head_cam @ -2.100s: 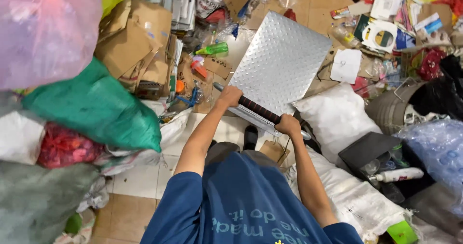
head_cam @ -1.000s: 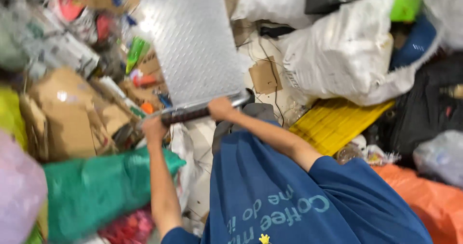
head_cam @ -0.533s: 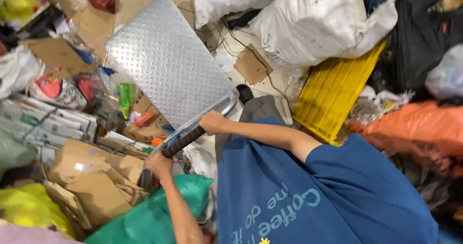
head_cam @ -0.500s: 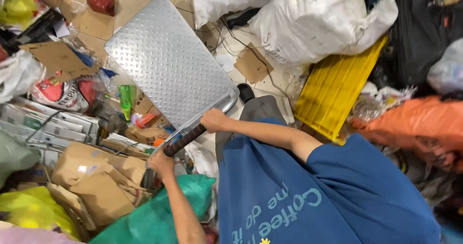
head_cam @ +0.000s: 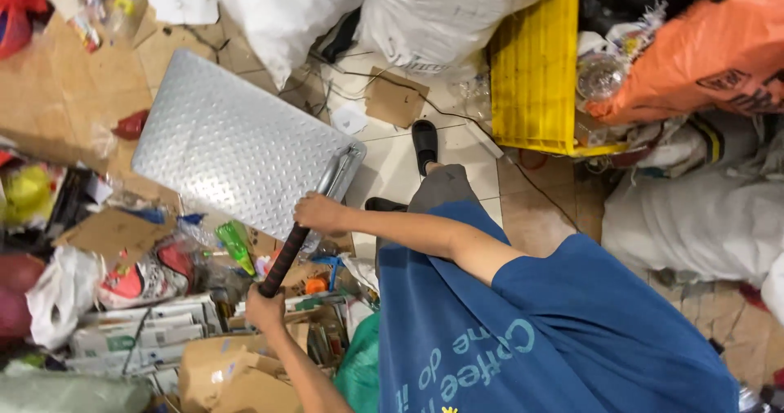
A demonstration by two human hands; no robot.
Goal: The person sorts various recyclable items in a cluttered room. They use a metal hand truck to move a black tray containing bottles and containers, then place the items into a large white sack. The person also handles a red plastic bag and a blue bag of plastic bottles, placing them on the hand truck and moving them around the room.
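Both hands grip the dark handle bar (head_cam: 286,254) of a silver tread-plate cart (head_cam: 237,147): right hand (head_cam: 320,214) closed nearer the platform, left hand (head_cam: 265,309) closed at the bar's far end, probably steadying it tilted over the litter beyond the handle.

Metal platform cart (head_cam: 237,151): silver diamond-plate deck, rectangular with rounded corners, tilting up off the floor, far corners pointing away over the tan tiles and cardboard. Folding handle bar (head_cam: 286,258) with dark grip is running along its near edge. Left hand (head_cam: 265,308) is gripping the bar's lower end, right hand (head_cam: 320,214) is gripping it nearer the deck.
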